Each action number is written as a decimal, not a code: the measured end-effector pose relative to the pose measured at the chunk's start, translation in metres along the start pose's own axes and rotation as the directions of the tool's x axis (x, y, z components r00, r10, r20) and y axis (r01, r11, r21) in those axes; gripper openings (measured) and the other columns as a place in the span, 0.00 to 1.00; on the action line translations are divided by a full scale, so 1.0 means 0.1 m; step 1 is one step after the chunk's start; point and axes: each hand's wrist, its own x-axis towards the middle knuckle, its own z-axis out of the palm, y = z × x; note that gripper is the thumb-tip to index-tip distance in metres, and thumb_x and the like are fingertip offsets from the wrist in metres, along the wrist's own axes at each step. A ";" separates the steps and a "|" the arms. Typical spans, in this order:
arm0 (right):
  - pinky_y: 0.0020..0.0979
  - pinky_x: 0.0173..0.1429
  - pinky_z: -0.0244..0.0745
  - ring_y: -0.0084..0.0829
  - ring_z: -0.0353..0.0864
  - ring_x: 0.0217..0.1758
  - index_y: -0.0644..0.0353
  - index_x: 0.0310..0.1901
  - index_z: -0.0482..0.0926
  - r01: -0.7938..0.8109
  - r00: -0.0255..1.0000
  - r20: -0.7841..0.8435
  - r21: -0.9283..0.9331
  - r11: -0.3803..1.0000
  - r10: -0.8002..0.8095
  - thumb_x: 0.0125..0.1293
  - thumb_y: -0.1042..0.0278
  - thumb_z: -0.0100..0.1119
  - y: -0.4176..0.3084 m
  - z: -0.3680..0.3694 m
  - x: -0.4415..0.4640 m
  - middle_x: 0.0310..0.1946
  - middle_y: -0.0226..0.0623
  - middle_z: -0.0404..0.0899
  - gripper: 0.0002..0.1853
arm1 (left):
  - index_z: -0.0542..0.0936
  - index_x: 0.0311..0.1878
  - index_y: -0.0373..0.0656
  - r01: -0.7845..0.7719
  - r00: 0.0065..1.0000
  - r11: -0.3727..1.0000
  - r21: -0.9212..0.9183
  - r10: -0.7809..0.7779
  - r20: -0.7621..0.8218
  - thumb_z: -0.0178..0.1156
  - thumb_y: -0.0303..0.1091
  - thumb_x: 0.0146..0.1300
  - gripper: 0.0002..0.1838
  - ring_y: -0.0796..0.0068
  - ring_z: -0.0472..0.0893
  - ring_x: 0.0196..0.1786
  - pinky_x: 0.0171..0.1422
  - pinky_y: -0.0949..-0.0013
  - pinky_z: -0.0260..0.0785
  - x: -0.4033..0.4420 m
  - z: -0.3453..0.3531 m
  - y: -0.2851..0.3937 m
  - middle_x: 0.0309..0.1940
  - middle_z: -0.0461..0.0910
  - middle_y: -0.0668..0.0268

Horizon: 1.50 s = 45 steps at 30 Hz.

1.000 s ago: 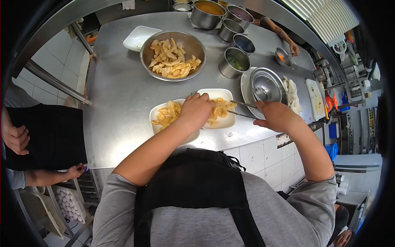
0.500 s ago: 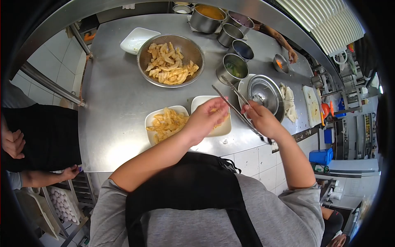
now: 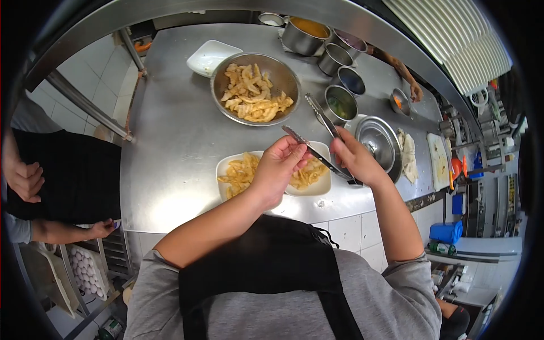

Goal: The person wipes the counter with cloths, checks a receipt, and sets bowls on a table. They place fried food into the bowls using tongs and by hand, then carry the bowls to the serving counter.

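Metal tongs (image 3: 323, 158) are spread apart above the steel table, held in my right hand (image 3: 354, 156). My left hand (image 3: 280, 165) pinches one arm of the tongs near its tip. Below my hands, a white dish (image 3: 323, 186) holds fried pieces (image 3: 307, 173). A second white dish (image 3: 222, 166) with more fried pieces (image 3: 241, 173) lies to its left, partly covered by my left forearm. Farther back stands a perforated steel bowl (image 3: 289, 73) with a heap of fried pieces (image 3: 255, 93).
An empty-looking white dish (image 3: 212, 58) is at the back left. Steel pots (image 3: 341, 105) and nested metal bowls (image 3: 377, 141) stand right. A co-worker's hand (image 3: 416, 92) is near a small bowl (image 3: 399, 102); another person's hand (image 3: 25, 181) is at left.
My right hand has lifted the tongs off the right dish and turned them to point away. My left hand has left the food and taken hold of one tong arm.
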 end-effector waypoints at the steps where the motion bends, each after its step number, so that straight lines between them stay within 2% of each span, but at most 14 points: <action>1: 0.24 0.35 0.69 0.21 0.71 0.31 0.60 0.72 0.62 0.125 0.992 0.006 -0.146 0.981 -0.125 0.70 0.44 0.59 -0.02 0.04 0.02 0.37 0.29 0.72 0.38 | 0.78 0.51 0.46 0.000 0.999 1.000 -0.019 -0.001 -0.036 0.59 0.34 0.74 0.07 0.79 0.80 0.49 0.59 0.72 0.72 0.00 -0.01 0.04 0.43 0.81 0.72; 3: 0.32 0.45 0.76 0.31 0.78 0.38 0.63 0.74 0.59 0.197 0.980 0.025 -0.333 0.922 -0.200 0.53 0.40 0.75 -0.21 0.14 0.11 0.48 0.39 0.75 0.54 | 0.78 0.51 0.45 -0.029 0.998 0.999 -0.022 0.028 -0.050 0.59 0.33 0.74 0.07 0.79 0.81 0.50 0.59 0.72 0.72 0.05 -0.09 0.12 0.44 0.81 0.72; 8: 0.40 0.53 0.77 0.45 0.82 0.50 0.67 0.63 0.72 0.171 0.984 0.050 -0.507 0.845 -0.169 0.52 0.38 0.73 -0.64 0.38 0.74 0.48 0.52 0.79 0.46 | 0.74 0.59 0.44 -0.132 0.970 0.990 -0.059 0.117 -0.215 0.58 0.33 0.74 0.14 0.75 0.80 0.53 0.62 0.71 0.71 0.13 -0.37 0.36 0.49 0.79 0.69; 10: 0.40 0.56 0.77 0.45 0.83 0.55 0.64 0.61 0.76 0.107 0.980 -0.034 -0.738 0.667 -0.194 0.52 0.33 0.69 -0.51 0.42 1.32 0.52 0.55 0.81 0.45 | 0.67 0.68 0.44 -0.218 0.901 0.974 -0.058 0.178 -0.395 0.58 0.34 0.74 0.22 0.72 0.79 0.56 0.64 0.68 0.70 0.08 -0.49 0.48 0.55 0.75 0.66; 12: 0.39 0.59 0.78 0.44 0.83 0.57 0.64 0.57 0.81 -0.005 0.999 0.019 -0.866 0.501 0.044 0.51 0.30 0.67 -0.88 0.45 1.67 0.56 0.53 0.81 0.43 | 0.63 0.72 0.47 -0.253 0.878 0.967 -0.021 0.221 -0.424 0.59 0.36 0.73 0.28 0.73 0.75 0.58 0.66 0.66 0.67 0.05 -0.70 0.54 0.58 0.71 0.68; 15: 0.38 0.58 0.78 0.42 0.84 0.56 0.63 0.53 0.84 0.037 0.982 0.122 -0.877 0.479 0.146 0.51 0.32 0.68 -1.00 0.49 2.21 0.55 0.48 0.83 0.40 | 0.62 0.73 0.48 -0.203 0.795 0.970 0.134 0.243 -0.555 0.58 0.38 0.72 0.29 0.72 0.68 0.65 0.63 0.66 0.64 -0.02 -0.94 0.66 0.67 0.63 0.63; 22: 0.40 0.58 0.76 0.42 0.84 0.56 0.57 0.56 0.83 0.200 0.948 0.284 -0.886 0.419 0.147 0.49 0.38 0.72 -0.95 0.57 2.61 0.54 0.44 0.84 0.37 | 0.64 0.72 0.50 -0.181 0.744 0.969 0.167 0.246 -0.622 0.58 0.34 0.71 0.28 0.76 0.68 0.59 0.61 0.68 0.64 -0.06 -1.27 0.75 0.61 0.66 0.71; 28: 0.39 0.59 0.75 0.41 0.82 0.57 0.55 0.60 0.80 0.233 0.967 0.252 -0.842 0.486 -0.026 0.54 0.41 0.71 -0.90 0.43 2.18 0.54 0.43 0.83 0.36 | 0.65 0.72 0.50 -0.152 0.763 0.974 0.167 0.223 -0.606 0.58 0.32 0.69 0.29 0.77 0.69 0.57 0.59 0.69 0.64 0.08 -1.21 0.74 0.59 0.66 0.71; 31: 0.40 0.57 0.74 0.45 0.81 0.55 0.58 0.56 0.79 0.231 0.971 0.228 -0.830 0.508 -0.070 0.56 0.41 0.70 -0.93 0.28 1.80 0.52 0.47 0.82 0.33 | 0.64 0.73 0.48 -0.143 0.797 0.970 0.196 0.230 -0.558 0.60 0.36 0.69 0.30 0.74 0.65 0.65 0.62 0.67 0.62 0.10 -1.17 0.72 0.70 0.61 0.60; 33: 0.39 0.59 0.74 0.45 0.82 0.55 0.60 0.57 0.79 0.258 0.958 0.127 -0.770 0.583 -0.257 0.56 0.41 0.70 -0.87 0.11 1.49 0.52 0.48 0.83 0.34 | 0.64 0.72 0.48 -0.174 0.783 0.952 0.253 0.290 -0.550 0.60 0.36 0.69 0.30 0.73 0.66 0.66 0.63 0.67 0.62 0.09 -1.15 0.70 0.70 0.61 0.59; 37: 0.39 0.59 0.75 0.47 0.82 0.55 0.57 0.61 0.79 0.145 0.983 0.028 -0.715 0.683 -0.181 0.55 0.43 0.72 -0.90 -0.35 0.73 0.53 0.49 0.83 0.35 | 0.65 0.71 0.48 -0.196 0.760 0.915 0.352 0.369 -0.536 0.60 0.35 0.69 0.28 0.72 0.66 0.65 0.65 0.67 0.61 0.00 -1.01 0.70 0.70 0.61 0.60; 40: 0.39 0.57 0.75 0.47 0.83 0.53 0.59 0.59 0.79 0.173 0.971 0.001 -0.695 0.698 -0.240 0.56 0.45 0.73 -0.80 -0.55 0.09 0.50 0.49 0.84 0.34 | 0.66 0.70 0.47 -0.252 0.713 0.819 0.516 0.517 -0.473 0.60 0.30 0.69 0.27 0.70 0.67 0.64 0.66 0.65 0.63 -0.05 -0.86 0.64 0.69 0.62 0.59; 42: 0.39 0.57 0.75 0.46 0.84 0.51 0.59 0.59 0.80 0.075 0.997 0.063 -0.673 0.736 -0.045 0.56 0.46 0.73 -0.71 -0.60 -0.21 0.48 0.47 0.85 0.33 | 0.66 0.70 0.46 -0.400 0.703 0.556 0.729 0.696 -0.144 0.60 0.27 0.68 0.27 0.70 0.69 0.63 0.67 0.65 0.65 -0.05 -0.71 0.53 0.69 0.62 0.59; 45: 0.38 0.54 0.76 0.45 0.84 0.45 0.58 0.56 0.81 0.145 0.982 0.189 -0.737 0.660 -0.005 0.57 0.44 0.72 -0.12 -0.53 -0.29 0.41 0.46 0.85 0.32 | 0.63 0.73 0.44 -0.455 0.793 0.069 0.888 0.485 0.369 0.68 0.37 0.63 0.37 0.59 0.67 0.70 0.72 0.58 0.64 -0.02 -0.40 0.47 0.71 0.64 0.55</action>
